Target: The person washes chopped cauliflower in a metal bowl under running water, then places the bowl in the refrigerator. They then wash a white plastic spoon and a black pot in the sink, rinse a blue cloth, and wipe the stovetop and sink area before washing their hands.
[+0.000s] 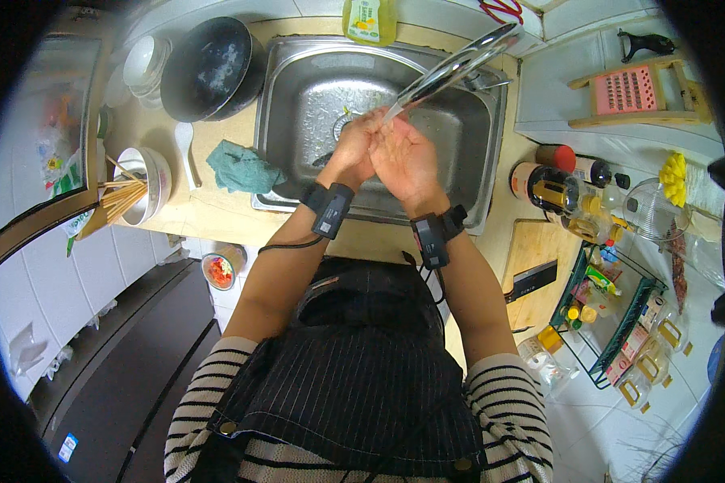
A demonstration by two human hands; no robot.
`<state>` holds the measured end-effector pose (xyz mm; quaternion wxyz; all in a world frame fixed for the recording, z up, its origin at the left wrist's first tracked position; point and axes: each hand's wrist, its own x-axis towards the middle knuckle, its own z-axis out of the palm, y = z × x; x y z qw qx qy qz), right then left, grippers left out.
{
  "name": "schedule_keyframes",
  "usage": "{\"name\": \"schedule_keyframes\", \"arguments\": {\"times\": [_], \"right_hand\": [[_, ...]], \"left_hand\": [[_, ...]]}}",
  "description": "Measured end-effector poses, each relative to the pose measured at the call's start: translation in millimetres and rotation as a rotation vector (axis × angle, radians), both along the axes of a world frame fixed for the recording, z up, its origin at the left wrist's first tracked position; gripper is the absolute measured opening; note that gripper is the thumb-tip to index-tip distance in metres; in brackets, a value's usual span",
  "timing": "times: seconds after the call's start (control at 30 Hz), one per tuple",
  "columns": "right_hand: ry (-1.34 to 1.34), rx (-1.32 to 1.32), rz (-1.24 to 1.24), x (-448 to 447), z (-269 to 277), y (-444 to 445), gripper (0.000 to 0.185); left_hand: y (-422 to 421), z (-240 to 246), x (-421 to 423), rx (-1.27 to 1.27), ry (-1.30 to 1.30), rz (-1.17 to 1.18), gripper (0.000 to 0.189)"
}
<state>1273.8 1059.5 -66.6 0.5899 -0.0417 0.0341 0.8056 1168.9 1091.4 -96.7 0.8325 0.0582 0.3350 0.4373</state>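
My left hand [355, 148] and my right hand [403, 158] are held together over the stainless steel sink [468, 163], directly below the chrome faucet [453, 69]. Water runs from the spout onto the fingers. The right palm faces up, and the left hand rests against its side; neither holds anything. Behind the left hand, the drain [341, 125] is partly hidden, with small food scraps around it. A crumpled teal cloth [241, 168] lies on the counter and overlaps the sink's left rim.
Left of the sink stand a black wok [205, 72], stacked bowls [145, 63], a white rice paddle [185, 154] and wooden chopsticks [124, 199] in a bowl. A dish soap bottle [371, 24] is behind. Sauce bottles [541, 187] and a cleaver [534, 281] on a cutting board [528, 247] are right.
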Motion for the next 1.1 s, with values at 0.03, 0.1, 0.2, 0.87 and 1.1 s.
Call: {"name": "schedule_keyframes", "arguments": {"times": [0.03,0.1,0.2,0.87,1.1], "right_hand": [[-0.026,-0.067,0.032,1.7,-0.4,-1.6,0.031],[-0.138,-0.263,0.084,1.8,-0.7,-5.2,0.030],[-0.464,-0.193,0.069,-4.8,0.1,-13.1,0.023],[-0.624,-0.303,0.193,-1.1,-57.0,-2.8,0.039],[-0.660,-0.622,0.268,-1.4,-51.0,-2.0,0.036]], "left_hand": [[-2.1,-2.9,0.5,-0.024,0.011,-0.036,0.023],[-5.4,-9.0,5.1,-0.096,0.084,-0.057,0.024],[-8.7,-18.5,11.3,-0.096,0.342,-0.047,0.025],[-28.7,-10.4,23.0,0.563,1.099,-0.046,0.043],[-45.3,-10.5,7.6,0.882,1.551,-0.352,0.035]]}}
